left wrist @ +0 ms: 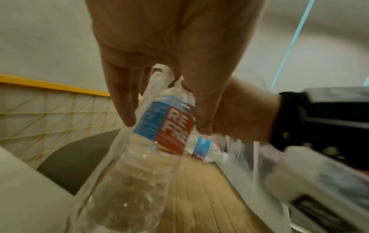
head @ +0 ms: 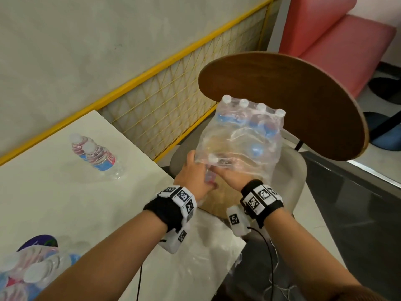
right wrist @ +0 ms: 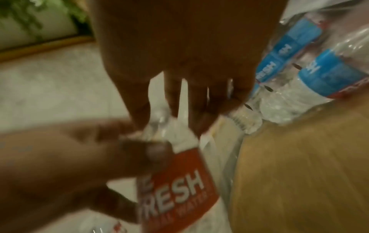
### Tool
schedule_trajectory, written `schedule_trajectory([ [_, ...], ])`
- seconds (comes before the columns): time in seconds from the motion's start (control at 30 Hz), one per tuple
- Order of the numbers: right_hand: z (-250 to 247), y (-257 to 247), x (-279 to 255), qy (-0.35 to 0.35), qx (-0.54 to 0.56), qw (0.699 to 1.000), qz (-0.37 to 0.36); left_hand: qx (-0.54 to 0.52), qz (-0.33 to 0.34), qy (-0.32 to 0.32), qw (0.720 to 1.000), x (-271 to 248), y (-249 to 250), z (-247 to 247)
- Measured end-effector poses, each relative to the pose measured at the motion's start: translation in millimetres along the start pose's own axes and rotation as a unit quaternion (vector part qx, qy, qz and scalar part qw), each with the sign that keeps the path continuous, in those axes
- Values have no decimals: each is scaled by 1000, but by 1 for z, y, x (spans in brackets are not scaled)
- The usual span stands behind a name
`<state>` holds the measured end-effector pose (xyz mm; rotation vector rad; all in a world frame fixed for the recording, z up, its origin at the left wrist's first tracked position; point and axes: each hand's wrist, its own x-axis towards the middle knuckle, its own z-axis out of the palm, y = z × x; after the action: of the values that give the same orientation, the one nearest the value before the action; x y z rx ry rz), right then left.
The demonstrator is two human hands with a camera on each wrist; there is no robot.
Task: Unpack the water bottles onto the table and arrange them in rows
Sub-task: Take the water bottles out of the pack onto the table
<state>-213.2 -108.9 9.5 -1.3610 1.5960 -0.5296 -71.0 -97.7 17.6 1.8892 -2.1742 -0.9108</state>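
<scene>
A shrink-wrapped pack of water bottles (head: 243, 135) lies tilted on a chair seat (head: 291, 177), caps pointing away from me. Both hands are at its torn near end. My left hand (head: 196, 170) grips a clear bottle with a red and blue label (left wrist: 159, 126) near its neck, the bottle partly out of the wrap. My right hand (head: 223, 171) holds the loose plastic wrap (left wrist: 241, 151) beside that bottle; its fingertips (right wrist: 199, 126) sit by the bottle's top. Two bottles (head: 95, 153) stand together on the white table (head: 54, 203).
Another wrapped pack (head: 28, 272) lies at the table's near left corner. The chair's brown wooden back (head: 282, 101) rises behind the pack. A yellow-framed mesh panel (head: 165, 101) runs along the wall. A pink bench (head: 338, 40) stands far right. Empty wrap lies on the table's near right corner (head: 206, 246).
</scene>
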Motion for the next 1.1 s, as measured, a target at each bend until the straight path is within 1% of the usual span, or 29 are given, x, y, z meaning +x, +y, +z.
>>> schedule_trajectory([
  [0.03,0,3,-4,-26,-3,1000,-8,-12,-13,-10,1000,2,-2,1],
  [0.07,-1,12,-10,-46,-8,999,4,-20,-23,-15,999,5,-3,1],
  [0.1,-6,20,-13,-69,-39,996,49,-25,-28,-16,999,6,-5,2],
  [0.13,-10,29,-15,-57,-51,991,112,-24,-27,-15,999,7,-6,2],
  [0.17,-15,43,-12,-36,-98,983,149,-20,-22,-16,999,6,-6,2],
  [0.2,-20,49,-14,-1,-103,979,178,-18,-16,-19,1000,5,-6,4],
  [0.23,-27,54,-16,29,-79,975,205,-17,-10,-22,1000,4,-6,5],
  [0.27,-28,52,-17,34,-93,972,214,-18,-4,-24,1000,2,-7,6],
  [0.3,-28,56,-14,27,-145,963,226,-21,-3,-24,999,1,-7,6],
  [0.33,-27,47,-17,18,-143,964,223,-31,-4,-21,999,1,-9,6],
  [0.4,-27,53,-15,18,-208,950,231,-56,-12,-20,998,0,-12,6],
  [0.43,-27,56,-12,1,-245,940,236,-67,-15,-17,998,-1,-14,5],
  [0.5,-26,56,-9,8,-284,933,221,-70,-16,-8,997,-2,-17,5],
  [0.57,-21,60,-9,-13,-331,923,196,-67,-23,-1,997,-5,-20,7],
  [0.6,-17,63,-12,-21,-321,927,193,-67,-28,1,997,-7,-21,7],
  [0.63,-9,66,-17,-32,-338,924,174,-66,-30,2,997,-8,-22,7],
  [0.73,8,62,-22,-16,-330,939,97,-41,-25,3,999,-17,-26,-1],
  [0.77,12,55,-24,-12,-323,941,100,-44,-22,1,999,-22,-29,-5],
  [0.8,16,51,-26,-6,-345,934,96,-56,-20,-5,998,-29,-32,-9],
  [0.9,25,21,-34,54,-341,936,71,-86,-24,-22,996,-52,-43,-18],
  [1.0,31,-10,-58,108,-361,926,6,-84,-23,-23,996,-79,-50,-23],
  [1.03,35,-17,-67,94,-372,923,-15,-74,-26,-23,997,-89,-52,-27],
  [1.1,44,-38,-90,51,-356,932,-53,-40,-26,-31,998,-108,-58,-37],
])
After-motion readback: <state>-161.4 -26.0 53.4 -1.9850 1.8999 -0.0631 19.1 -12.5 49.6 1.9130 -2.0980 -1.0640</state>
